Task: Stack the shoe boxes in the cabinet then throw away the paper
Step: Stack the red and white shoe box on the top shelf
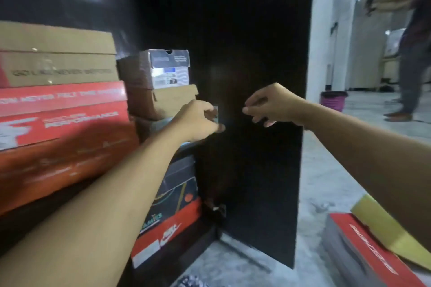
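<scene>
My left hand (198, 121) reaches into the dark cabinet and grips the near end of a shoe box (149, 126), the lowest in a small stack. Above it lie a brown box (163, 100) and a grey box with a white label (165, 67). My right hand (272, 105) hovers in front of the open cabinet door (256, 170), fingers loosely curled and holding nothing. To the left, a brown cardboard box (56, 58), a red box (60, 112) and an orange box (58, 165) are stacked. On the floor at lower right lies yellow paper (384, 230) over a red and grey box (363, 254).
On the lower shelf a dark box (177, 184) sits on a red box (163, 235). A purple bin (332, 100) stands on the floor beyond the door. Another person (415, 65) stands at the far right. The floor is grey concrete (326, 170).
</scene>
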The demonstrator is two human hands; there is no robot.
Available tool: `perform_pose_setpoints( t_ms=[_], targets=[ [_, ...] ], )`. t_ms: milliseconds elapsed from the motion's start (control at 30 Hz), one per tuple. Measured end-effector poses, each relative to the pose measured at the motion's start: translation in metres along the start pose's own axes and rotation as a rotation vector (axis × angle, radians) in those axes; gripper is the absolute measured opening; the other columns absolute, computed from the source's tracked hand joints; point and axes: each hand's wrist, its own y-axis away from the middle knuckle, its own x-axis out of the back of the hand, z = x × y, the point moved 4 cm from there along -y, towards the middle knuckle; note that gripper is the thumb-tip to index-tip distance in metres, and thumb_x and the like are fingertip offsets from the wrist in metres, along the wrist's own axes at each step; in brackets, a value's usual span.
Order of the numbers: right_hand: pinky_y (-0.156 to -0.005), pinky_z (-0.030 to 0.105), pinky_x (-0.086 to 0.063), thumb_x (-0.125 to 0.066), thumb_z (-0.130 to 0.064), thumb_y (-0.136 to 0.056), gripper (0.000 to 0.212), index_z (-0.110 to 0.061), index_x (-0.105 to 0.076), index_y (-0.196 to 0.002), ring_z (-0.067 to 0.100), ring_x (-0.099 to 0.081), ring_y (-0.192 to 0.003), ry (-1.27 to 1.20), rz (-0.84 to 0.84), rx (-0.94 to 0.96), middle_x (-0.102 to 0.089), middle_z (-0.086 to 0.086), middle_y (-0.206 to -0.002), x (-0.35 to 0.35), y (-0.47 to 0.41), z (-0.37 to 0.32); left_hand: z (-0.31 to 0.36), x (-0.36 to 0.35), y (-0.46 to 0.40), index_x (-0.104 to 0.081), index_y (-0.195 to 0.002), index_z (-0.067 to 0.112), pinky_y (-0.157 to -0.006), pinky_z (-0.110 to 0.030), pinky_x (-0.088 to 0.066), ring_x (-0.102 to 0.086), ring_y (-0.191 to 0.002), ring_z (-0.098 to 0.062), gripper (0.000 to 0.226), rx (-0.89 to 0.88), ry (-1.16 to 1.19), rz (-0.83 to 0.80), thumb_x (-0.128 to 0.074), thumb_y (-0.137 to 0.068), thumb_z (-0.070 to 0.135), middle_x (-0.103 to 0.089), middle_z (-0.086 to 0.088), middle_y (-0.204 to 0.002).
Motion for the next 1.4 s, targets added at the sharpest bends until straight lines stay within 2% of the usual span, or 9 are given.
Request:
perform_pose_setpoints(
  t_ms=[233,400,533,700,833,933,1033,1233,1400],
  targets=[
    [-0.072,0.038,-0.063,-0.071,-0.028,-0.087,0.026,-0.01,-0.071,-0.106,0.016,-0.073,-0.082,0.141,-0.004,-0.238,-0.072,0.003,-0.098,0.047,0.067,0.146,0.053,-0.166,-0.01,-0.062,-0.124,0.014,-0.1,-0.039,-0.048,-0.064,-0.108,-0.019,0.06,-0.049,0.024,-0.479,-0.082,-0.073,0.037,-0.067,-0.001,-0.117],
    [-0.065,0.037,-0.062,-0.075,-0.027,-0.085,0.031,-0.008,-0.07,-0.108,0.018,-0.073,-0.082,0.142,-0.014,-0.48,-0.074,0.009,-0.095,0.057,0.116,0.26,0.074,-0.279,0.003,-0.065,-0.118,0.011,-0.082,-0.028,-0.049,-0.063,-0.093,-0.015,0.053,-0.11,0.029,-0.689,-0.08,-0.074,0.038,-0.068,-0.005,-0.116],
    [-0.062,0.035,-0.061,-0.075,-0.029,-0.083,0.029,-0.012,-0.069,-0.105,0.027,-0.073,-0.085,0.172,-0.04,-0.677,-0.075,0.013,-0.093,0.043,0.158,0.347,0.074,-0.366,0.017,-0.057,-0.131,0.01,-0.089,-0.025,-0.047,-0.061,-0.107,-0.015,0.063,-0.086,0.061,-0.848,-0.078,-0.078,0.036,-0.062,-0.004,-0.126],
    [-0.074,0.028,-0.052,-0.076,-0.046,-0.077,0.03,-0.027,-0.07,-0.1,0.02,-0.062,-0.094,0.404,-0.211,-0.824,-0.068,-0.005,-0.1,-0.002,0.206,0.438,0.059,-0.462,0.036,-0.06,-0.121,0.011,-0.081,-0.024,-0.044,-0.061,-0.11,-0.022,0.054,-0.047,0.058,-0.949,-0.077,-0.077,0.038,-0.062,-0.006,-0.124],
    [-0.085,0.03,-0.05,-0.078,-0.049,-0.072,0.06,-0.016,-0.062,-0.119,0.024,-0.058,-0.108,0.382,-0.28,-0.933,-0.061,0.003,-0.119,-0.046,0.237,0.488,0.046,-0.517,0.047,-0.049,-0.138,0.012,-0.097,-0.028,-0.044,-0.053,-0.123,-0.018,0.068,0.004,0.089,-1.0,-0.076,-0.08,0.035,-0.052,-0.004,-0.138],
    [-0.084,0.034,-0.051,-0.074,-0.073,-0.046,0.081,-0.022,-0.053,-0.105,0.023,-0.054,-0.101,0.379,-0.274,-0.99,-0.053,0.004,-0.109,-0.07,0.252,0.511,0.038,-0.548,0.05,-0.043,-0.143,0.01,-0.104,-0.031,-0.041,-0.048,-0.131,-0.02,0.073,0.024,0.106,-1.011,-0.075,-0.081,0.032,-0.047,-0.005,-0.145],
    [-0.09,0.042,-0.051,-0.063,-0.081,-0.025,0.109,-0.029,-0.046,-0.119,0.027,-0.053,-0.104,0.342,-0.198,-1.021,-0.044,0.001,-0.113,-0.085,0.263,0.528,0.03,-0.571,0.05,-0.038,-0.146,0.009,-0.108,-0.031,-0.038,-0.043,-0.135,-0.021,0.075,0.052,0.146,-0.997,-0.075,-0.083,0.028,-0.043,-0.006,-0.15],
    [-0.083,0.034,-0.053,-0.075,-0.059,-0.035,0.101,-0.037,-0.041,-0.127,0.023,-0.055,-0.102,0.36,-0.18,-0.971,-0.049,-0.001,-0.111,-0.082,0.284,0.533,0.011,-0.594,0.047,-0.048,-0.137,0.015,-0.094,-0.034,-0.051,-0.056,-0.119,-0.022,0.069,0.13,0.176,-0.896,-0.073,-0.074,0.027,-0.057,-0.004,-0.134],
    [-0.082,0.031,-0.052,-0.087,-0.023,-0.054,0.09,-0.034,-0.041,-0.131,0.018,-0.058,-0.098,0.198,-0.325,-1.029,-0.054,-0.003,-0.116,-0.049,0.325,0.527,-0.006,-0.598,0.056,-0.03,-0.14,0.009,-0.084,-0.034,-0.046,-0.045,-0.125,-0.03,0.073,0.234,0.126,-0.772,-0.069,-0.08,0.022,-0.04,-0.009,-0.142]
  ],
)
